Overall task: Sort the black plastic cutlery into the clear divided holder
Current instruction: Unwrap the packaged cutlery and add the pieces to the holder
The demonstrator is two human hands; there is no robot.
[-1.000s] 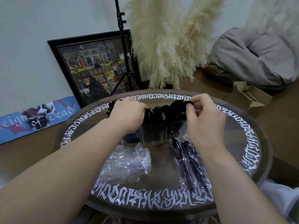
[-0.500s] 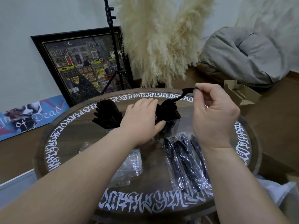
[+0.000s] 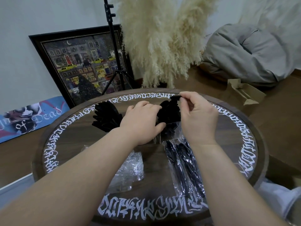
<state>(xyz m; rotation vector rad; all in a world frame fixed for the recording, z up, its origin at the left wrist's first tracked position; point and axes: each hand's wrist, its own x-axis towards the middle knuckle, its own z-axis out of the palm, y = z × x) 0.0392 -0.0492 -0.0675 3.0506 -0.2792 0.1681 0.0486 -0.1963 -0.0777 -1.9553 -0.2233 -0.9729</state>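
Clear divided holder [image 3: 157, 139] holds black cutlery [image 3: 106, 117] in 2 clumps

Framed painting [image 3: 84, 66] against pale wall [image 3: 32, 22], wooden floor [image 3: 276, 111].

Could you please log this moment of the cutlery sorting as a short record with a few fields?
left hand: rests on the clear divided holder, fingers relaxed
right hand: pinches one black cutlery piece above the holder's right end
holder contents: black cutlery bunches at left and right
still wrapped: cutlery packs on the round table
discarded: crumpled clear wrappers
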